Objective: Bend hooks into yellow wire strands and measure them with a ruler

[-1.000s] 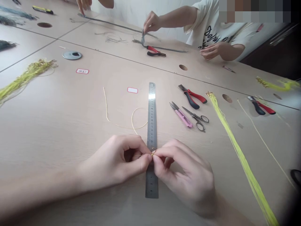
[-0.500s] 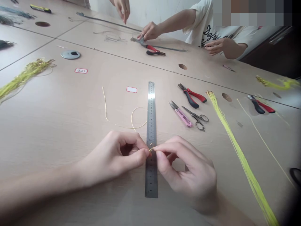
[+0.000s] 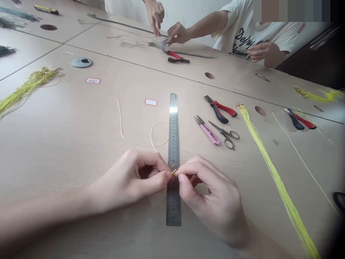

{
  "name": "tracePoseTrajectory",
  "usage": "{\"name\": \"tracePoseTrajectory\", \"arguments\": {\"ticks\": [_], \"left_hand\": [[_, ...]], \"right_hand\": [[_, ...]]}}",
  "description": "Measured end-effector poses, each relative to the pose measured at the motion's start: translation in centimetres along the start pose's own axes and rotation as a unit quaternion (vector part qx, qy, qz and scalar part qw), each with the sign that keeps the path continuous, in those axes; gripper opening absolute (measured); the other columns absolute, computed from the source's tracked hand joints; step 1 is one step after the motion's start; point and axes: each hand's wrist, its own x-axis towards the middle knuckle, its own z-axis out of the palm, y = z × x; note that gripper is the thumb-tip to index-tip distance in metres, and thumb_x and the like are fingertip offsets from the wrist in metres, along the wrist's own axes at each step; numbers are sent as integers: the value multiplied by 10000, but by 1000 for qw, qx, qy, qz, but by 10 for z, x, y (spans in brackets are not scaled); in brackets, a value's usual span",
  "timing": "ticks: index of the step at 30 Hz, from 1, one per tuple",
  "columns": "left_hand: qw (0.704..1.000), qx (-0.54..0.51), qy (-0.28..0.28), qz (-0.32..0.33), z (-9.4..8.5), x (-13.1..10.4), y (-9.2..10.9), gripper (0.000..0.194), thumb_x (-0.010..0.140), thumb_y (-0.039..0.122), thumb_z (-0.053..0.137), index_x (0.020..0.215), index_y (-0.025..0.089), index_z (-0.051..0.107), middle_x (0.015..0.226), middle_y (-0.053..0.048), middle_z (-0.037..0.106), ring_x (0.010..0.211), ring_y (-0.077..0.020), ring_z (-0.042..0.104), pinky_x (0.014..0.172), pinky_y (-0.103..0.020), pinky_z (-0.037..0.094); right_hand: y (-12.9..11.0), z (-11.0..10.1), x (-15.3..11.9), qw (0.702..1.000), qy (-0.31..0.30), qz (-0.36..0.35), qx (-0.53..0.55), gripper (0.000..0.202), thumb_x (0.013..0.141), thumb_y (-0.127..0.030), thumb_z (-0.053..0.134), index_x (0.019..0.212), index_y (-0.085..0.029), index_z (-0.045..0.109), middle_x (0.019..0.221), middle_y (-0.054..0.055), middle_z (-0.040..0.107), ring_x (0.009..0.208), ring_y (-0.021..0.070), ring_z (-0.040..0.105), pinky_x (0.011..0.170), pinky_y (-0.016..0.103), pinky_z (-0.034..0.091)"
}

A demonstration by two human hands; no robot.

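Observation:
Thumb and forefinger of my left hand (image 3: pixel 137 176) pinch a thin yellow cord (image 3: pixel 122 122) near its end, just over a steel ruler (image 3: pixel 173 208). The cord loops away from that hand across the table to the left of the ruler. My right hand (image 3: pixel 215 194) is closed in a pinch close by, at the cord's short end, where a small gold-coloured bit shows between the fingertips. Whether that bit is a metal fitting or cord is too small to tell. The ruler lies flat, pointing away from me, beneath both sets of fingertips.
Right of the ruler lie red-and-black pliers (image 3: pixel 221 109), pink thread snips (image 3: pixel 207 131), small scissors (image 3: pixel 226 135) and a bundle of yellow cords (image 3: pixel 264 154). Another yellow bundle (image 3: pixel 29 88) is at left, near a grey disc (image 3: pixel 81 62). Across the table, a person's hands (image 3: pixel 178 34) handle greyish cords.
My right fingertips have shifted slightly left and in, nearer to my left ones. My left hand stays put. Across the table, the other hands have moved right and closer together.

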Motion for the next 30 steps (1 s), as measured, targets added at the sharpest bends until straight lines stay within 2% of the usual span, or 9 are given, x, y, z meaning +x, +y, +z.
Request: {"name": "tracePoseTrajectory", "arguments": {"ticks": [5,12,30], "left_hand": [[1000,-1,2,5,-1,-1,0,209,812,248,516,629,158,562,546,64,372,515,-67,340,452,-174,280],[1000,11,0,9,0,-1,1,192,799,222,518,624,158,565,535,65,362,508,-67,336,452,-175,284],[1000,17,-6,8,0,0,1,184,801,219,518,633,164,569,540,65,383,511,-67,348,451,-169,296]], "right_hand": [[-1,1,0,998,3,31,53,102,817,-100,507,759,-154,572,678,-10,533,585,71,537,499,162,472],[-3,2,0,996,0,59,71,87,798,-115,533,728,-157,563,654,-27,528,555,52,516,479,134,466],[-3,2,0,993,-1,66,98,77,780,-106,534,736,-165,557,651,-34,524,534,55,517,455,144,470]]}}
